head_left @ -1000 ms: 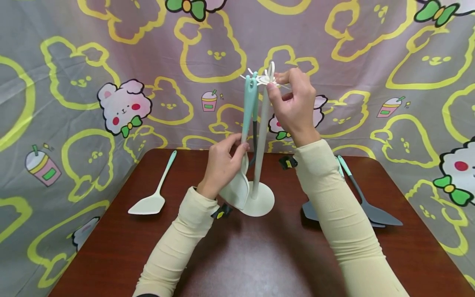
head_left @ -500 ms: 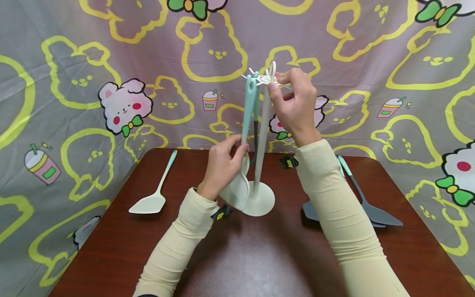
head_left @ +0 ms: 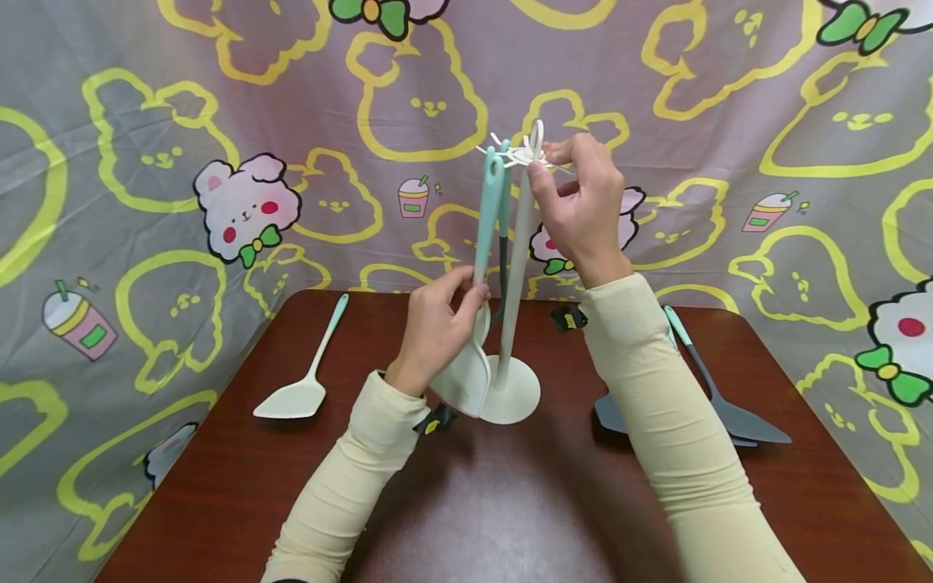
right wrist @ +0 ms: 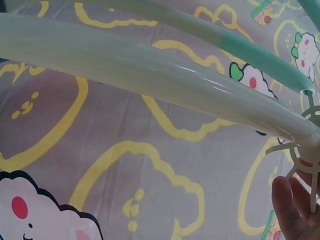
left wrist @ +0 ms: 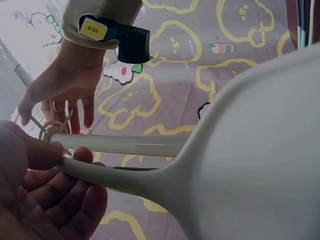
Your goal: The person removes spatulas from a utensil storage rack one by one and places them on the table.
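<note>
My left hand (head_left: 437,320) pinches the neck of a white spatula (head_left: 465,376) with a mint handle, held upright beside a white utensil stand (head_left: 516,283). Its broad head fills much of the left wrist view. The holed handle end is right at a hook of the stand's top ring (head_left: 525,155). My right hand (head_left: 583,202) grips that ring near the loop on top. Behind the white spatula hangs a utensil with a mint handle (head_left: 504,210) and dark grey shaft; its lower end is mostly hidden. In the right wrist view, a mint handle (right wrist: 265,57) meets a hook beside the pole (right wrist: 165,75).
Another white spatula (head_left: 299,397) lies at the left of the brown table (head_left: 474,502). Dark grey utensils with mint handles, among them a spatula (head_left: 743,421), lie on the right, partly behind the right sleeve. A patterned cloth (head_left: 306,97) surrounds the table.
The white spatula's head has sunk very slightly beside the pole, still pinched by the left hand. My right hand keeps its grip on the stand's top.
</note>
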